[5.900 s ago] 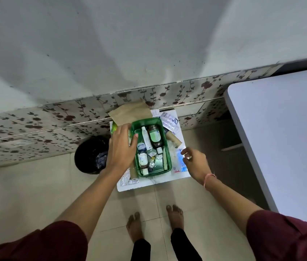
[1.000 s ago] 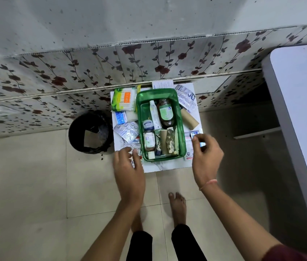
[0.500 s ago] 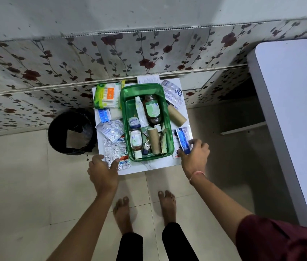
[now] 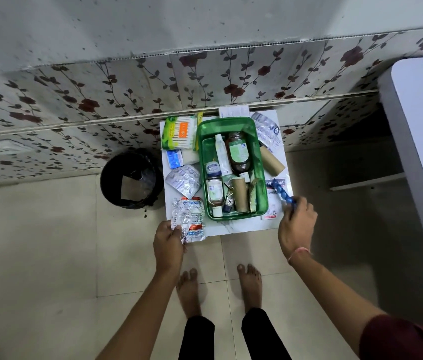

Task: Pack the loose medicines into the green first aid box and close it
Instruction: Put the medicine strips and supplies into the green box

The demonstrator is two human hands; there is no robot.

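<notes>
My left hand (image 4: 169,245) has its fingers (image 4: 176,228) pinched on the near corner of a crumpled stack of foil tablet strips (image 4: 189,219), which lies just left of the green first aid box (image 4: 231,167) at the near edge of the worktop (image 4: 239,227). My right hand (image 4: 297,224) has its fingers (image 4: 293,203) closed around one end of a blue blister strip (image 4: 282,192), lifted just right of the box over a white plaster packet (image 4: 272,198). The box sits open in the middle of the worktop, already holding a brown bottle (image 4: 237,154), a white tube (image 4: 221,152), two small jars and a cardboard roll (image 4: 240,194). I judge I am midway through the packing: both hands have picked up loose strips and neither is in the box yet. Next I must carry both inward over the rim and drop them into the gaps between the bottles, flattening the crumpled foil so it does not stand proud. Left of the box, a cotton bud pack (image 4: 179,132), a small blue box (image 4: 175,158) and another foil strip (image 4: 183,180) are not yet packed; right of it, a second cardboard roll (image 4: 271,162) and more strips (image 4: 266,131). I see no lid.
</notes>
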